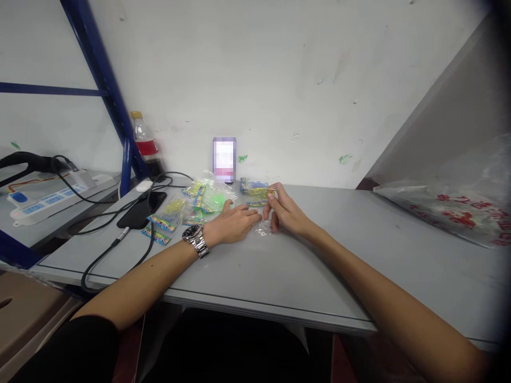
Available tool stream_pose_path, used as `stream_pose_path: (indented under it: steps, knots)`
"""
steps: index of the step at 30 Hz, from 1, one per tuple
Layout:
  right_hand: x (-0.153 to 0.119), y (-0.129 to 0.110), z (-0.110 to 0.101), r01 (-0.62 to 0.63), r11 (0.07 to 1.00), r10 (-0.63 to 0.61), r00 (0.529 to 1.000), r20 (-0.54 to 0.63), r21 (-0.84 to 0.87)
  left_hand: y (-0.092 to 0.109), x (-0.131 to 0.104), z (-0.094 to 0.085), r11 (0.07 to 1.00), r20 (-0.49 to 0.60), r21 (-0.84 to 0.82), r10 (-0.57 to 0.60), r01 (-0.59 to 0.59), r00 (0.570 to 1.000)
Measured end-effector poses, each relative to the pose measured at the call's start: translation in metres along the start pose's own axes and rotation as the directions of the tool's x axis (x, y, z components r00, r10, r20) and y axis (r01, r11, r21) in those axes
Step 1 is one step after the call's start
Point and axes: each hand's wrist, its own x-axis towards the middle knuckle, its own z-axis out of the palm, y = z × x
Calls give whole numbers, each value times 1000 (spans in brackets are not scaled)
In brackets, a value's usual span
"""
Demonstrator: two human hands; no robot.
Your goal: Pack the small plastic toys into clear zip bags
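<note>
Right hand [282,210] pinching a yellow packet [259,192] over the table [339,260], left hand [235,222] palm-down, fingers loosely extended.
Forearms angle inward across the front edge; other packets [203,199] crowd beyond the left hand, while room runs rightward toward the sack [451,197].
</note>
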Motion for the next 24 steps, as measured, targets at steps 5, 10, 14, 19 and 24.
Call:
stream_pose_path:
  steps: [5,10,14,19,24]
  knots:
    - [0,0,-1,3,999,-2,1000,14,-52,-1,2,3,996,-20,64,-56,57,998]
    - [1,2,-7,45,981,-52,998,-31,-187,-1,2,6,986,-47,156,-56,63,997]
    - [1,3,-15,40,936,-71,995,-75,-350,3,1,3,976,-57,216,13,-1,998]
    - [1,3,-20,16,896,-78,989,-123,-444,11,1,0,991,-64,86,112,-106,992]
    - [1,2,-18,31,913,-81,991,-107,-407,10,3,-1,988,-71,-108,102,-109,992]
